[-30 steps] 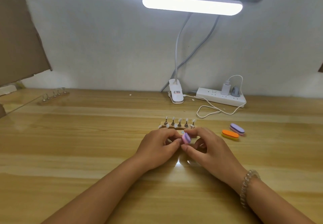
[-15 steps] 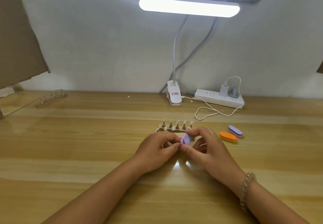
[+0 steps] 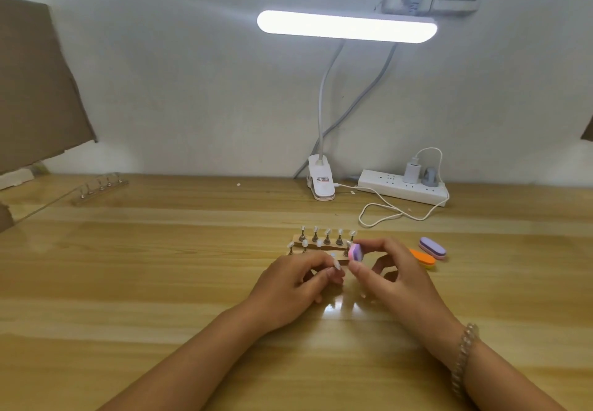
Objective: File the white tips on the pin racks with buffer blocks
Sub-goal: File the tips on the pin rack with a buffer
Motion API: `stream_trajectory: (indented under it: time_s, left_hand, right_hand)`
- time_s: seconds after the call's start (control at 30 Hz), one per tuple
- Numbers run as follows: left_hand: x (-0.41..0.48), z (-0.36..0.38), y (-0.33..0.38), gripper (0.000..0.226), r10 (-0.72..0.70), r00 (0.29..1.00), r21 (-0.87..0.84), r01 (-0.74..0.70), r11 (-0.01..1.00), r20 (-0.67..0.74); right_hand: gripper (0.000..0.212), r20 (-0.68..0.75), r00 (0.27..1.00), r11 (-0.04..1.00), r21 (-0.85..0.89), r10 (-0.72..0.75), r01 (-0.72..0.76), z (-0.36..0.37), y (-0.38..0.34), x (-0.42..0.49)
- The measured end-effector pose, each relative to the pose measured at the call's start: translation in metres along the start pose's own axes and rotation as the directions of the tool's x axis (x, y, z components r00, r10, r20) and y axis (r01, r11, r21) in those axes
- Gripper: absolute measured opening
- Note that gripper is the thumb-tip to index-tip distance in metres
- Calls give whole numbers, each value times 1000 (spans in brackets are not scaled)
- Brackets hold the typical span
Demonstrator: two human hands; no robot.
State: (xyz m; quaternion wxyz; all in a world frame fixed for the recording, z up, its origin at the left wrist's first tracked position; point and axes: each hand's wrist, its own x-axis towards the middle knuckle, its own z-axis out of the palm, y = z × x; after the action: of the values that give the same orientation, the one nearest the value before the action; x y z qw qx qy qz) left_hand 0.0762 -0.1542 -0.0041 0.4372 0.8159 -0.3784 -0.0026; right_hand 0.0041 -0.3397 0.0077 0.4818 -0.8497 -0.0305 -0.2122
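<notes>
Right hand [image 3: 396, 271]: thumb and fingers pinch pink-purple buffer block [image 3: 355, 252], held on edge just above table [image 3: 160, 282]. Left hand [image 3: 293, 284]: fingers curled, thumb and forefinger pinch small white tip [image 3: 336, 265], just left of block, narrow gap between. Near pin rack [image 3: 327, 240] directly behind both hands, two rows of white-tipped pins upright. Orange buffer block [image 3: 424, 258] and purple buffer block [image 3: 432, 247] lie right of right hand, touching each other. Second pin rack [image 3: 99, 187] far left. Lamp [image 3: 346, 27] lit, power strip [image 3: 402, 187] by wall.
</notes>
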Motion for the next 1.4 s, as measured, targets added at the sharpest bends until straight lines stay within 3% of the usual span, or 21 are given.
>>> stream_trajectory:
  time_s: [0.1, 0.23, 0.3, 0.37, 0.47, 0.53, 0.6, 0.7, 0.77, 0.87, 0.93, 1.0, 1.13, 1.27, 1.33, 1.4]
  left_hand:
    - [-2, -1, 1, 26, 17, 1000, 50, -18, 999, 13]
    - [-2, 0, 3, 18, 1, 1000, 23, -2, 1000, 28]
    - [-2, -1, 1, 17, 2, 1000, 36, -2, 999, 25]
    - [-2, -2, 1, 18, 7, 1000, 26, -7, 1000, 16]
    - [-2, -3, 3, 22, 1, 1000, -33, -1, 999, 7]
    - [-2, -3, 4, 27, 6, 1000, -19, -6, 1000, 27]
    - [-2, -4, 3, 27, 0, 1000, -9, 0, 1000, 25]
    - [-1, -3, 4, 21, -1, 1000, -35, 2, 999, 8]
    - [0, -3, 3, 22, -3, 1000, -20, 4, 1000, 23]
    - [-1, -2, 2, 32, 11, 1000, -12, -11, 1000, 5]
    - [-1, -2, 3, 30, 16, 1000, -12, -16, 1000, 2]
    - [-1, -1, 3, 27, 13, 1000, 7, -13, 1000, 11]
    - [-1, -1, 2, 18, 35, 997, -58, -38, 998, -66]
    - [0, -2, 0, 13, 3, 975, -105, -27, 994, -221]
    - [0, -1, -1, 13, 28, 979, -57, -40, 998, -204]
    - [-2, 1, 2, 12, 67, 988, 29, -64, 998, -138]
  right_hand:
    - [34, 113, 987, 992, -49, -114, 120, 5, -2, -5]
    - [35, 8, 996, 991, -97, -90, 91, 2, 0, -1]
    - [40, 59, 980, 972, -127, -192, 198, 5, -4, -4]
    - [40, 102, 976, 966, -159, -190, 205, 6, -2, -3]
    - [40, -24, 985, 972, -170, -170, 164, 4, -3, -1]
    - [43, 3, 966, 944, -211, -260, 255, 8, -5, -3]
    - [43, 55, 966, 935, -242, -254, 260, 11, -6, -4]
    - [42, -36, 961, 931, -262, -273, 255, 8, -7, -3]
    - [42, 22, 940, 894, -301, -341, 331, 10, -9, -3]
    - [37, 2, 951, 890, -351, -309, 290, 11, -6, -3]
    - [39, -40, 946, 883, -373, -322, 285, 10, -6, -2]
    - [36, 10, 944, 864, -398, -331, 308, 12, -7, -2]
    - [21, -35, 975, 891, -413, -220, 186, 5, -2, -3]
    - [30, 121, 981, 813, -548, -154, 195, 9, -1, -12]
    - [43, 115, 986, 820, -549, -117, 162, 10, -1, -11]
    - [40, 41, 980, 858, -477, -196, 191, 11, -7, -8]
